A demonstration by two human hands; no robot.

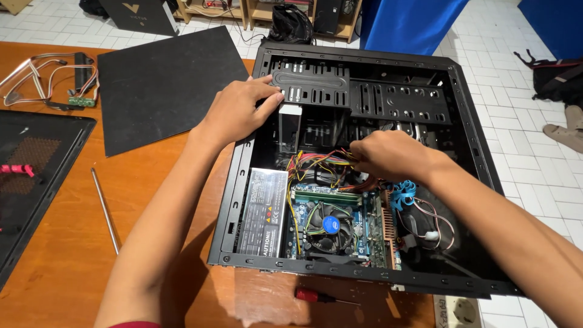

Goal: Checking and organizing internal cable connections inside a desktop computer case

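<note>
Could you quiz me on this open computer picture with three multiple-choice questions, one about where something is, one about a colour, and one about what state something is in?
1. Where does the red-handled screwdriver lie?
A. On the wooden table in front of the computer case
B. Inside the case
C. On the tiled floor

2. What colour is the middle of the cooler fan on the board?
A. Red
B. Blue
C. White

3. How is the case lying?
A. Upright and closed
B. On its side with the panel off, insides showing
C. Wrapped in a box

Answers: 1 A, its handle rests on bare wood just below the case's near edge. 2 B, a round blue centre shows among the black blades. 3 B, the left hand rests on the drive bay and the right hand is at the bundle of coloured wires inside.
</note>
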